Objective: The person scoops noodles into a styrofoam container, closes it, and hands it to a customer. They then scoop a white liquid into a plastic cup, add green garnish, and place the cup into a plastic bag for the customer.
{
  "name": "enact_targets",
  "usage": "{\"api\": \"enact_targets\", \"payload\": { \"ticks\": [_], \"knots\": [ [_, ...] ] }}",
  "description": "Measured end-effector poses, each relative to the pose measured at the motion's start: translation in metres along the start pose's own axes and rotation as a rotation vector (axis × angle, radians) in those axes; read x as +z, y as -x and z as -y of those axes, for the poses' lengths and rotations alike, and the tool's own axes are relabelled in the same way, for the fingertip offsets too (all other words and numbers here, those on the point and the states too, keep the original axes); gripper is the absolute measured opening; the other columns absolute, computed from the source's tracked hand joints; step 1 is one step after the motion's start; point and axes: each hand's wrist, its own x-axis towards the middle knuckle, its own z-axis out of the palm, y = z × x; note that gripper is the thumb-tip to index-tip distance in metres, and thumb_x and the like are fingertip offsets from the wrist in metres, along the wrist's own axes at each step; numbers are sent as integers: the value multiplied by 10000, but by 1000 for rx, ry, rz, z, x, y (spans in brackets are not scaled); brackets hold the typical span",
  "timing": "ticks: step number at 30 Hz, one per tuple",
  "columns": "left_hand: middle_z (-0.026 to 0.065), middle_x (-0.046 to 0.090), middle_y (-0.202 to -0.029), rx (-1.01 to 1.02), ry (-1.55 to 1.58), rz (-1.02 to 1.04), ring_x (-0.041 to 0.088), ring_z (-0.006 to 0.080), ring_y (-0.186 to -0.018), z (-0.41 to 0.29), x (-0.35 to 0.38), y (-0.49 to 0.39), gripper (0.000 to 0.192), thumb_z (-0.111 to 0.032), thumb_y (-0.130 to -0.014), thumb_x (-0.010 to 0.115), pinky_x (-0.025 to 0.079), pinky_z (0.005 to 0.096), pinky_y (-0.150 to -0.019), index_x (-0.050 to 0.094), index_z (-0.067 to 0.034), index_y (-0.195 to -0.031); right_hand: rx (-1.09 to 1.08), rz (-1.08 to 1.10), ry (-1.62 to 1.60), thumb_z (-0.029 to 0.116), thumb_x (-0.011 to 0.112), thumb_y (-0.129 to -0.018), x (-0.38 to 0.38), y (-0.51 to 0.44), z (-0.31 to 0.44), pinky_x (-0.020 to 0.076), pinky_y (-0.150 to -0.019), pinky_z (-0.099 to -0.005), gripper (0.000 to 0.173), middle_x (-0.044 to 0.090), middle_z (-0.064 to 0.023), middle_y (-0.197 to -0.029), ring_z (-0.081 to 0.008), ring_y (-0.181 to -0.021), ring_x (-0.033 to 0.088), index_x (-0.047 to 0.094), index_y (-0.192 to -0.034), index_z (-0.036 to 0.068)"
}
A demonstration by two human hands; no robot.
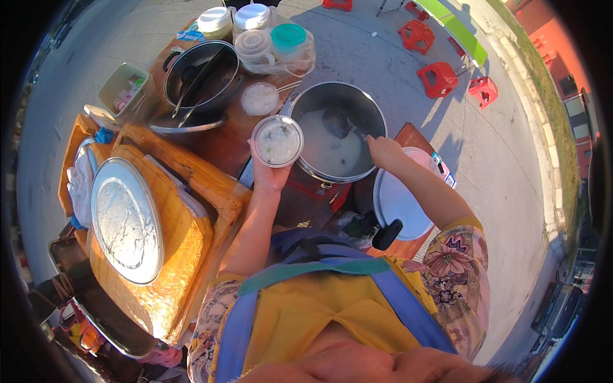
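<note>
My left hand holds a clear plastic cup of white porridge with green flecks, at the near left rim of a large steel pot. Pale, thin porridge fills the lower part of that pot. My right hand is over the pot's right rim, closed around the handle of a ladle. The bowl of the ladle is inside the pot, partly in the porridge. Most of the handle is covered by my fingers.
Left of me, a round metal lid lies on a yellow-wrapped foam box. A divided black pan, lidded jars and a bag with chopsticks stand beyond. On my right is a white lid. Red stools flank a green table.
</note>
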Motion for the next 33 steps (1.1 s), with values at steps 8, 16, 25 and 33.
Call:
{"api": "enact_targets", "payload": {
  "ticks": [8, 16, 25, 33],
  "knots": [
    [66, 555, -1395, 7, 1, -32, 539, 299, -1278, -9, -12, 13, 657, -661, -963, 390, 483, 500, -1018, 511, -174, -1389, 218, 375, -904, 93, 562, -866, -8, 16, 0, 397, -414, -309, 519, 562, -52, -703, -146, -496, 517, 534, -1383, 55],
    [57, 564, -1382, 5, 2, -23, 547, 287, -1265, 8, -5, 2, 664, -672, -969, 361, 481, 501, -1010, 516, -174, -1381, 235, 184, -1116, 47, 585, -904, -134, 133, 4, 385, -458, -255, 558, 502, -7, -728, -79, -535, 470, 491, -1451, 108],
    [48, 563, -1384, -109, -4, 41, 561, 236, -1246, 45, 37, -23, 639, -636, -978, 405, 515, 405, -994, 503, -156, -1389, 117, -61, -871, 47, 597, -879, -192, 185, 15, 491, -680, -302, 547, 638, -82, -902, -162, -749, 612, 533, -1415, 132],
    [82, 494, -1451, -184, 0, 81, 532, 279, -1281, 61, 39, -26, 738, -689, -962, 354, 484, 445, -1048, 398, -158, -1473, -88, -272, -497, 76, 616, -875, -177, 199, 9, 516, -854, -396, 531, 673, -190, -1108, -353, -974, 658, 531, -1398, 119]
  ]
}}
